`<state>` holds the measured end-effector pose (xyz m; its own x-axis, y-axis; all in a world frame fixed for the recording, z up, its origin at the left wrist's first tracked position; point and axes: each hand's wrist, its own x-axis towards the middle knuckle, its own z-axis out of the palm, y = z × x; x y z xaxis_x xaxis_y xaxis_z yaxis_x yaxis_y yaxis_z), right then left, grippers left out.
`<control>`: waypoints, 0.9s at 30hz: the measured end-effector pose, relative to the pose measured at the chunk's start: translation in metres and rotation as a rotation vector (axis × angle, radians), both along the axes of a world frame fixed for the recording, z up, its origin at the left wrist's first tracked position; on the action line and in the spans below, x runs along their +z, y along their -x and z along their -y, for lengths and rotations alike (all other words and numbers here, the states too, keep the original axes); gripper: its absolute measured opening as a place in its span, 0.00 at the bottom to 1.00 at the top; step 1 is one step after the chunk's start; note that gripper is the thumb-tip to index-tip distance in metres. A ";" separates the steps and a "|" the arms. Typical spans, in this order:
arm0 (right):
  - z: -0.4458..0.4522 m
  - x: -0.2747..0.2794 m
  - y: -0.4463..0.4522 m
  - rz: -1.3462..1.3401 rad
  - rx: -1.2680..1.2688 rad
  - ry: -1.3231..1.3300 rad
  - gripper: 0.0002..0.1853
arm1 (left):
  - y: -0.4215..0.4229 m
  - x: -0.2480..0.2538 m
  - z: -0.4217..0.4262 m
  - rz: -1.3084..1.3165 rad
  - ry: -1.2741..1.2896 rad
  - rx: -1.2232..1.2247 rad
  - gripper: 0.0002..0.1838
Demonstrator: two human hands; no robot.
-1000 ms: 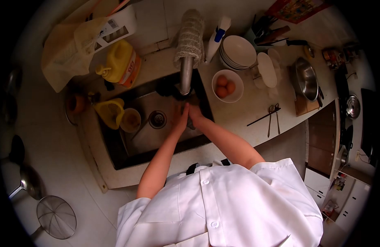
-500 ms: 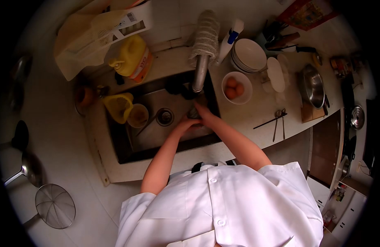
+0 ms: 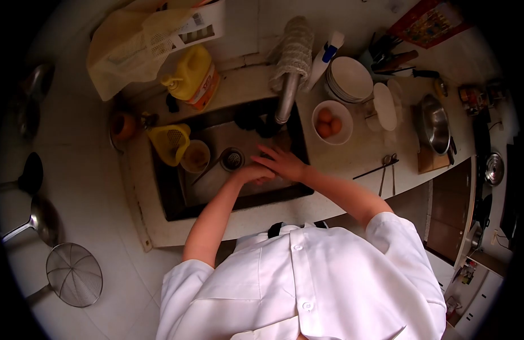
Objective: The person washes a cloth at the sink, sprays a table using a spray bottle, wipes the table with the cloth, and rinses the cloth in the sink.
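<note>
Both my hands are over the right half of the dark-rimmed sink (image 3: 248,199), below the metal faucet (image 3: 287,99) wrapped in pale mesh cloth. My right hand (image 3: 286,164) is open, fingers stretched out and apart, lying across the back of my left hand (image 3: 254,173). My left hand looks curled, its fingers partly hidden under the right; whether anything is in it I cannot see. Left of the hands are the drain (image 3: 232,159) and a thin utensil (image 3: 206,173). A small bowl (image 3: 195,157) and a yellow strainer basket (image 3: 170,144) stand at the sink's left side.
Right of the sink stand a white bowl (image 3: 346,134) of brown eggs (image 3: 329,123), stacked plates (image 3: 353,77), spoons (image 3: 389,170) and a steel basin (image 3: 434,124). A yellow jug (image 3: 191,73) is behind the sink. A wire skimmer (image 3: 75,275) hangs at left.
My right hand has drawn back from under the faucet and spread its fingers over my left hand. A greyish patch between the hands no longer shows. The view has shifted slightly.
</note>
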<state>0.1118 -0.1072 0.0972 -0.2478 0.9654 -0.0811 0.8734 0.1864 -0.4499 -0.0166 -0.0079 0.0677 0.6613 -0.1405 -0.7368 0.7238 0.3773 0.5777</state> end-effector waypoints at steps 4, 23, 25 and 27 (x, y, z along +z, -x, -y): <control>-0.005 -0.020 0.004 -0.027 -0.018 -0.139 0.35 | -0.005 0.014 -0.008 -0.029 -0.223 -0.179 0.09; -0.029 -0.052 0.014 0.302 -0.182 0.587 0.11 | -0.014 -0.023 0.018 -0.103 -1.079 -0.408 0.16; -0.028 -0.059 0.014 0.319 -0.205 0.637 0.11 | -0.013 -0.023 0.019 -0.086 -1.102 -0.422 0.15; -0.027 -0.059 0.013 0.272 -0.258 0.655 0.12 | -0.014 -0.022 0.019 -0.066 -1.127 -0.436 0.14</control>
<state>0.0991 -0.0802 0.0381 0.0908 0.7236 -0.6842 0.9493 -0.2706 -0.1602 -0.0024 -0.0269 0.0453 0.6749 0.4006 -0.6197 0.7053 -0.5972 0.3820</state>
